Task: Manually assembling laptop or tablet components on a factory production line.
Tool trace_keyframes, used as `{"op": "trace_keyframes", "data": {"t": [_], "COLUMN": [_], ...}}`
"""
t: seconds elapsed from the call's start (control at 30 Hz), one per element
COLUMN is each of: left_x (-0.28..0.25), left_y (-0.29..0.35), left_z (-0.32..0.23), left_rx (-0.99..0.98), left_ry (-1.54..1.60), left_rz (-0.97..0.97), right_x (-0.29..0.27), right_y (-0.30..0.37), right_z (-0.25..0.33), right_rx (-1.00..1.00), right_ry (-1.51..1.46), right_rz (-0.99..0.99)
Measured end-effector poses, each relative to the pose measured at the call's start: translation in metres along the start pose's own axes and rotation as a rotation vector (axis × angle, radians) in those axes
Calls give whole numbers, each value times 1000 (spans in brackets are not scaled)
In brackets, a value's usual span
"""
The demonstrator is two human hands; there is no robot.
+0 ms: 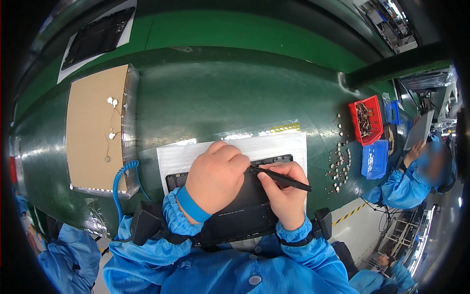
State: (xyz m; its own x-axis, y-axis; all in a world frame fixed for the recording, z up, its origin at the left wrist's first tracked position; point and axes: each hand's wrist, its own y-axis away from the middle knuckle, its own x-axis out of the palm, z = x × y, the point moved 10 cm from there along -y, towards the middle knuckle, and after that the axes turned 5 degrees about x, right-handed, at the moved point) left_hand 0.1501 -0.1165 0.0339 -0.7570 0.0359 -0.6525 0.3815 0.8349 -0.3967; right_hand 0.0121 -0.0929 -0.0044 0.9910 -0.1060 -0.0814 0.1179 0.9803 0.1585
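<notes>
Right hand is pinching a slim black tool over a black panel.
Left hand is curling near its tip, fingertips hidden, grip impossible to tell; the flat, rimmed panel is lying on a white sheet.

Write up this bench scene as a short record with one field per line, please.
Left hand: over the far edge of a black panel; its grip is hidden
Right hand: holding a slim black tool, tip beside the left hand
Under panel: white sheet
Left wrist: blue band
Bench left: brown board bearing small round parts with wires; coiled blue cord
Bench right: scattered small parts, red bin, blue bin
Nearby: co-worker at right
</notes>
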Motion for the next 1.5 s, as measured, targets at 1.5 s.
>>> {"op": "trace_keyframes", "data": {"t": [1.5], "left_x": [3], "left_y": [-3], "left_z": [-2], "left_rx": [-43], "left_ry": [-62], "left_rz": [10], "right_x": [-207], "right_y": [57], "right_z": [29], "right_rx": [-210], "right_ry": [816], "right_rz": [-442]}}
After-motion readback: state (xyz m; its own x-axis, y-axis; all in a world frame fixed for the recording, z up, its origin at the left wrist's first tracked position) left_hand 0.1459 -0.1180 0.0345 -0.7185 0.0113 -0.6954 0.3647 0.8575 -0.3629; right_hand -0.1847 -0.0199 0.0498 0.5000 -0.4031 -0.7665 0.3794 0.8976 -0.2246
